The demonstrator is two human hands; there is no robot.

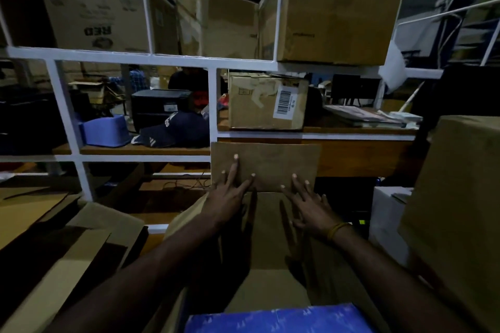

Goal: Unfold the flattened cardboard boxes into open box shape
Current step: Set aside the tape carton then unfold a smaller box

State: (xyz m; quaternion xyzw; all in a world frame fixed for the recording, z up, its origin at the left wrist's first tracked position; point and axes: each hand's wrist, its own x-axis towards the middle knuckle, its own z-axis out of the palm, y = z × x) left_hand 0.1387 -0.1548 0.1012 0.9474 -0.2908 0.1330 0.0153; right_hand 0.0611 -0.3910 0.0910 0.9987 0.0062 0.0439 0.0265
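Note:
A brown cardboard box (266,257) lies in front of me with its far flap (273,162) standing up against the white rack. My left hand (230,197) lies flat on the flap's lower left, fingers straight and spread. My right hand (308,205), a yellow band at its wrist, presses with straight fingers on the flap's lower right, over the fold line. Neither hand curls round anything.
A white metal rack (213,105) stands straight ahead with cartons, a taped box (267,101), a cap (173,130) and a blue tub (104,131). Flattened cardboard (62,240) lies at the left. A tall carton (457,197) stands at the right. Something blue (278,319) is nearest me.

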